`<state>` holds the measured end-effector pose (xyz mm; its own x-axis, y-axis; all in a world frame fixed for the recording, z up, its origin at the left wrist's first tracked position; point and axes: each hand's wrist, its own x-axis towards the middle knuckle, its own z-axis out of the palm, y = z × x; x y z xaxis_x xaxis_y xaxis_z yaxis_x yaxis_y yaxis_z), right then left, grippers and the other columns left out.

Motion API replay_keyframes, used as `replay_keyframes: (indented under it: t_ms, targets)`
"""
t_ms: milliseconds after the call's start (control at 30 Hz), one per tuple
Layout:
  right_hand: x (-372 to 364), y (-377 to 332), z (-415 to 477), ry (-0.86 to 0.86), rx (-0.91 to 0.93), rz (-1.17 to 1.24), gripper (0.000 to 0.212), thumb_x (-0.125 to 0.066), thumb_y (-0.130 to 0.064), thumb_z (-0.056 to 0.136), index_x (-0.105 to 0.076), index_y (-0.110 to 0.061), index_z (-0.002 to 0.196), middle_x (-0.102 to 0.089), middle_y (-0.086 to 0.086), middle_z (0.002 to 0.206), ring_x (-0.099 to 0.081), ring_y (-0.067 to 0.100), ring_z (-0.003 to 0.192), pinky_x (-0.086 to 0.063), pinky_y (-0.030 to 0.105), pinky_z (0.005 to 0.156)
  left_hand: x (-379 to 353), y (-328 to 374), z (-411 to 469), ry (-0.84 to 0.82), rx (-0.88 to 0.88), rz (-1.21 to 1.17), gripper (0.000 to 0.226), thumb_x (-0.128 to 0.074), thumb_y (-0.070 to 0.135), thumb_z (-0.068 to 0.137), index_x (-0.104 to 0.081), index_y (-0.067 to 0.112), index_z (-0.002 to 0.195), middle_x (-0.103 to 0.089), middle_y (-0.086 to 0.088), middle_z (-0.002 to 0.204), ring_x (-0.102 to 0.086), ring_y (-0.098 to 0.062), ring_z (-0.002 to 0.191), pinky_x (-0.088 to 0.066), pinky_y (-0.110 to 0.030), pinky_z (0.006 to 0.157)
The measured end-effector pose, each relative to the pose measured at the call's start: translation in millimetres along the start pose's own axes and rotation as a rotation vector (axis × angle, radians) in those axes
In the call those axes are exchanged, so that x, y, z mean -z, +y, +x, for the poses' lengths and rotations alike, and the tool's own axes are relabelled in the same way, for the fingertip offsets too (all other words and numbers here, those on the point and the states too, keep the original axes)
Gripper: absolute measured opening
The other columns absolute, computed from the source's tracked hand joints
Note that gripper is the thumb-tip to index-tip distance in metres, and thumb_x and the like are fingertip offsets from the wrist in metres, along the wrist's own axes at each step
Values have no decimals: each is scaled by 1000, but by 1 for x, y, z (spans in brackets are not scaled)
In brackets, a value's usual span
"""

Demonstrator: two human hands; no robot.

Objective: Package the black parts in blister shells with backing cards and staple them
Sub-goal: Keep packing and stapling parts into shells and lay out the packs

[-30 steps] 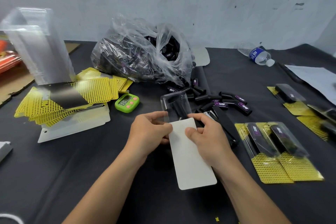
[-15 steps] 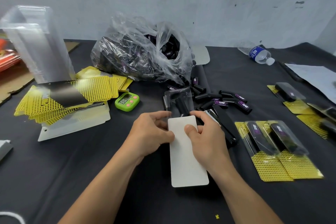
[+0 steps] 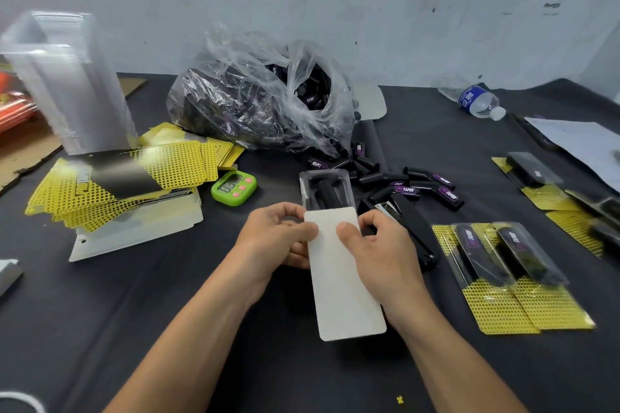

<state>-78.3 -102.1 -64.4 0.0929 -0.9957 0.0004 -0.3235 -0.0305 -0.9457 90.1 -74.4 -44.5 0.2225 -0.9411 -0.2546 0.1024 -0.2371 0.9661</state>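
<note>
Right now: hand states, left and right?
Left hand: closed, pinching the left edge of the white backing card just below the blister shell.
Right hand: closed, thumb on the same card, pinching its right edge.

White backing card (image 3: 345,278); yellow black-dotted cards (image 3: 184,171); green timer (image 3: 234,187), pink buttons (image 3: 247,180); black parts (image 3: 443,192), perhaps purple-labelled.

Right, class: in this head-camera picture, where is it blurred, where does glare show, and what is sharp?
Head view, left edge: the stack of clear shells is smeared with blur. Head view, centre back: white glare streaks the plastic bag. Head view, middle: the backing card, left hand and right hand are sharp, under soft light with faint shadows.
</note>
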Motion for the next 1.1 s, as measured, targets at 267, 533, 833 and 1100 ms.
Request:
replay_keyframes:
  t_ms: [267,533,833,1100]
  targets:
    - [6,-1,0,-166,-106,184,17,-65,-11,92,-65,-27,86,-78,6,78,-74,23,69,-54,36,57,5,-2,6,60,-90,53,13,-72,1,90,-62,4,99,-69,-8,65,-63,-18,49,-52,-26,45]
    - [-1,5,-2,-57,16,2,20,-62,-39,92,-58,-24,80,-63,3,61,-51,8,53,-39,24,50,8,-3,7,-9,-110,81,27,-72,0,86,-55,14,71,-70,-19,64,-64,-27,44,-44,-25,37]
    - [5,3,0,-141,9,28,32,-66,-44,94,-63,-20,74,-56,-2,58,-52,16,52,-34,22,41,8,-4,18,72,-204,-135,59,-79,15,73,-66,38,126,-76,6,115,-73,-19,108,-59,-37,89]
    - [11,-2,-2,-334,-50,163,37,-68,-49,81,-62,-13,78,-72,8,69,-62,25,50,-42,28,44,10,-6,19,228,-247,-185,32,-77,0,85,-79,29,98,-80,3,97,-77,-18,81,-55,-27,53]
